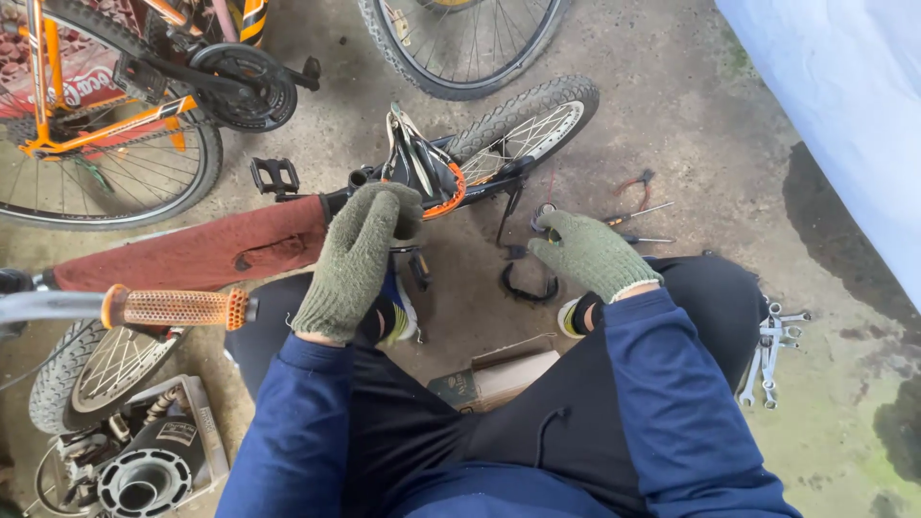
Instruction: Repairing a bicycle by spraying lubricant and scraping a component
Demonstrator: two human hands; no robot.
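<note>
Our left hand [357, 257], in a green knit glove, curls closed over the frame of the small bicycle [422, 177] lying on its side on the concrete floor [672, 125], gripping just where the tube meets the orange chain guard [449, 200]. Our right hand [587, 251], gloved the same, rests loosely curled and palm down on the floor beside a black curved clip [528, 286]; we cannot tell whether it pinches anything.

We judge the bicycle stiff and fairly light (a child's size, by the look of it), best held by the bare frame tube, since the knit gloves may slip on greasy metal near the chain.

Further out, pliers and screwdrivers [638, 213] lie beyond the right hand, and a cluster of spanners [772, 347] sits near the floor's right edge.
</note>
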